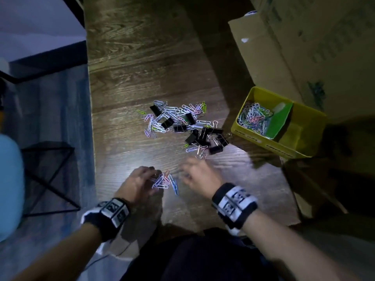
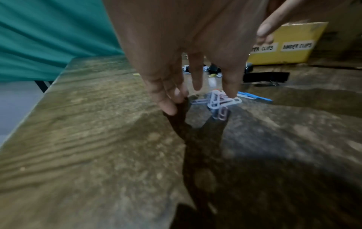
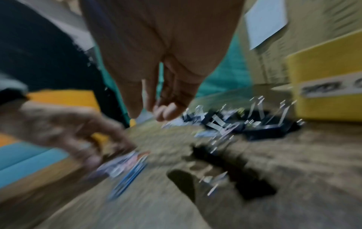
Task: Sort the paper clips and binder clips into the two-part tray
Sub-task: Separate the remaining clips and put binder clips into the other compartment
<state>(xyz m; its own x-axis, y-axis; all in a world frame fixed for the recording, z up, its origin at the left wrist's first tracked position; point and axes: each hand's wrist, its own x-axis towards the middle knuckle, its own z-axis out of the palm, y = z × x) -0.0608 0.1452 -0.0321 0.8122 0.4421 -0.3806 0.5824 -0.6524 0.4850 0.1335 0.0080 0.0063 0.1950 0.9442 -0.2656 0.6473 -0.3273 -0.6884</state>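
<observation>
The left hand [image 2: 188, 51] hangs with fingers straight, one fingertip touching a small bunch of paper clips [image 1: 164, 181] on the table [image 1: 142, 57]. The right hand [image 1: 197, 175] is blurred; its grip cannot be told. The main heap [image 1: 182, 122] lies near the tray [image 1: 249, 136]. Linked clips could drag binder clips [image 1: 207, 136] into the wrong compartment.

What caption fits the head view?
Hands gather paper clips near a mixed pile beside a yellow tray.
</observation>
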